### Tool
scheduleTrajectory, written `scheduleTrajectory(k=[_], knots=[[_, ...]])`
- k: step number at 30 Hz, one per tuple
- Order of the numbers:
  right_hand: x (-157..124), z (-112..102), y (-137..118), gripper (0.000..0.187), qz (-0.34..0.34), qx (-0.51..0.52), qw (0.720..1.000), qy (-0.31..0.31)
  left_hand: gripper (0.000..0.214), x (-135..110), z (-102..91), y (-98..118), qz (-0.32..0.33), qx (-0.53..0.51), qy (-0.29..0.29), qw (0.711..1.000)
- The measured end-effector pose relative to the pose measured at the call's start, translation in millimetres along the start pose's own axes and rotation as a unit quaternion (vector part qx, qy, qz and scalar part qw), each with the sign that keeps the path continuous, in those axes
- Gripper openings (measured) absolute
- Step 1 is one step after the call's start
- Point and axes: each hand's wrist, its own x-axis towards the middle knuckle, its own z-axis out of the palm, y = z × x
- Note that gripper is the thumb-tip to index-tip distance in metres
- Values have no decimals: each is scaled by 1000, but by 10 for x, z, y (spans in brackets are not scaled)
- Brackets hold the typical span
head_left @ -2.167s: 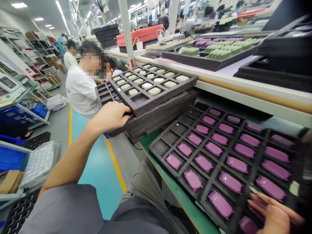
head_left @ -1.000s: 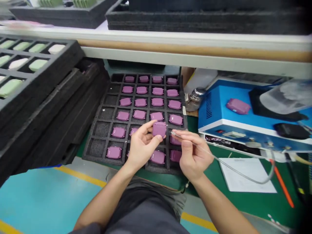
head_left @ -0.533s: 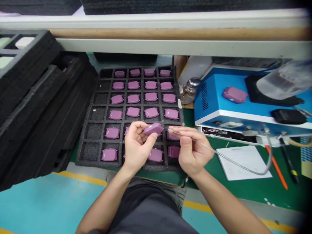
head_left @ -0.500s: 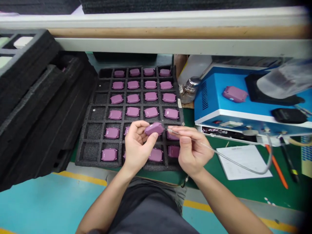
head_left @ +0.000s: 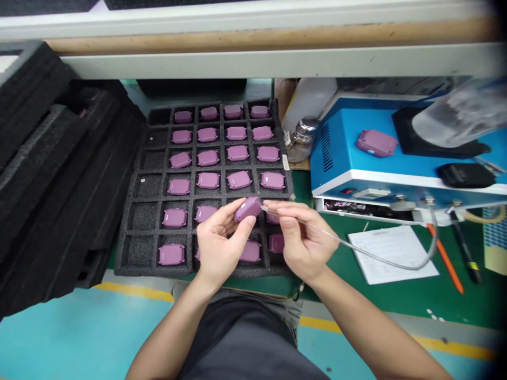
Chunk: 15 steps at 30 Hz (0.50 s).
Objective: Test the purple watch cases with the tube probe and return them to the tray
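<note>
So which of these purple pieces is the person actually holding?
The tilted purple piece in the left hand, raised above the black foam tray. The others lie flat in the tray's cells, except the piece on the blue machine.

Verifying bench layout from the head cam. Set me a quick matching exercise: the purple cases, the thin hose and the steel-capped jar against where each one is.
Items
1. Tilted purple case
2. Thin hose
3. Second purple case
4. Steel-capped jar

Places
A. On top of the blue unit
B. In the right hand
C. Just left of the blue unit
D. In the left hand

Pairs: 1-D, 2-B, 3-A, 4-C
</note>
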Motion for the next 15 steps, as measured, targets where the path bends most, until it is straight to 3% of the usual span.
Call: scheduleTrajectory(k=[15], knots=[[-25, -7, 28, 12, 15, 14, 1000, -4, 33, -3, -1, 0, 2, -1, -3, 1000]])
